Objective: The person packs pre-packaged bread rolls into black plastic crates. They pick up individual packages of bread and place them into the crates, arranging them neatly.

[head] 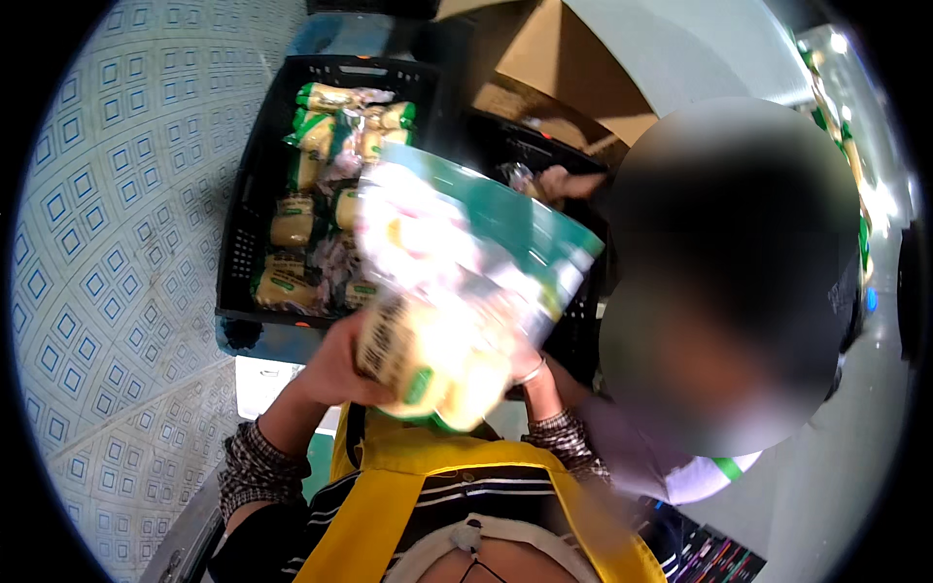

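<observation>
My left hand [341, 368] grips the lower left side of a plastic pack [408, 350] in front of my yellow apron. The pack has a green printed end and holds pale, rounded pieces, probably food; blur and glare hide the details. Against its right side is my right hand [521, 357], partly covered by the wrapping and wearing a bracelet. Just beyond stands a black plastic crate [237, 240], in which several similar packs [288, 280] lie in rows. The raised pack hides the crate's right part.
On the right, close beside me, is another person [729, 291], whose hand [572, 182] reaches over a second black crate [525, 142] with a pack in it. Behind that crate stands an open cardboard box [547, 65]. A patterned tiled surface [102, 240] runs along the left.
</observation>
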`<state>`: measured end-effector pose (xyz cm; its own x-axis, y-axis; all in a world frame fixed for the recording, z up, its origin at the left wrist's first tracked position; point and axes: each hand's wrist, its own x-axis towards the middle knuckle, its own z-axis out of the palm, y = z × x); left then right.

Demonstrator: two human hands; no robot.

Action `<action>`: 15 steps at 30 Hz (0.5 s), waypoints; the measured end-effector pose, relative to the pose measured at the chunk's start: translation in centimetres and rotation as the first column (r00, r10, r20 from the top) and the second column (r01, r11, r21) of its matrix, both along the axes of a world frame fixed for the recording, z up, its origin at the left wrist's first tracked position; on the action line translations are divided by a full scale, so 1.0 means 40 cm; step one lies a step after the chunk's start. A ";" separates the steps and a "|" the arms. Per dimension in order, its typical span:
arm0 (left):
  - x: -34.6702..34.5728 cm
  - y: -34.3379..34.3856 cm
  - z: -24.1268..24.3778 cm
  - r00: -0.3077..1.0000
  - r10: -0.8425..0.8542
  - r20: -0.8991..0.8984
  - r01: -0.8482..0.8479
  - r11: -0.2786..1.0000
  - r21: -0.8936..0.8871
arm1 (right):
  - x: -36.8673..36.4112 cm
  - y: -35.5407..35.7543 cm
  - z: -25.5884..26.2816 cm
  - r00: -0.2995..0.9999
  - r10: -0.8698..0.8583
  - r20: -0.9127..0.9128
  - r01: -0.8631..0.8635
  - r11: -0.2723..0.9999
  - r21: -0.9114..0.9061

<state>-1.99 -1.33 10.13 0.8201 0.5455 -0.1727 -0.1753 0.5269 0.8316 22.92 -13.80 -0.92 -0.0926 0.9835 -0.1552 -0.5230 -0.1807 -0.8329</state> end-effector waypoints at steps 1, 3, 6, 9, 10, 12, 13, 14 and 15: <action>-0.008 -0.008 -0.021 0.996 0.083 -0.017 -0.083 0.995 -0.047 | 0.006 -0.015 -0.016 0.998 -0.021 0.059 0.021 1.000 -0.004; -0.053 -0.022 -0.072 0.972 0.208 -0.112 -0.214 0.976 -0.048 | 0.027 -0.041 -0.055 0.961 -0.095 0.261 0.093 0.995 0.023; -0.111 -0.079 -0.105 0.893 0.439 -0.103 -0.450 0.878 -0.162 | 0.037 -0.075 -0.162 0.838 -0.188 0.512 0.269 0.959 -0.088; -0.146 -0.154 -0.111 0.792 0.587 -0.169 -0.609 0.778 -0.154 | 0.016 -0.083 -0.258 0.712 -0.173 0.681 0.378 0.912 -0.163; -0.162 -0.179 -0.114 0.781 0.593 -0.195 -0.620 0.772 -0.137 | 0.005 -0.079 -0.278 0.698 -0.192 0.690 0.385 0.913 -0.135; -0.205 -0.234 -0.133 0.783 0.587 -0.205 -0.613 0.784 -0.100 | -0.007 -0.084 -0.324 0.595 -0.173 0.785 0.445 0.884 -0.143; -0.222 -0.265 -0.139 0.802 0.563 -0.202 -0.588 0.803 -0.096 | -0.007 -0.089 -0.337 0.568 -0.148 0.810 0.457 0.875 -0.160; -0.232 -0.295 -0.149 0.790 0.568 -0.230 -0.601 0.791 -0.112 | -0.002 -0.095 -0.349 0.540 -0.123 0.833 0.470 0.865 -0.177; -0.239 -0.330 -0.157 0.762 0.589 -0.270 -0.632 0.767 -0.112 | 0.002 -0.098 -0.356 0.511 -0.098 0.854 0.482 0.855 -0.191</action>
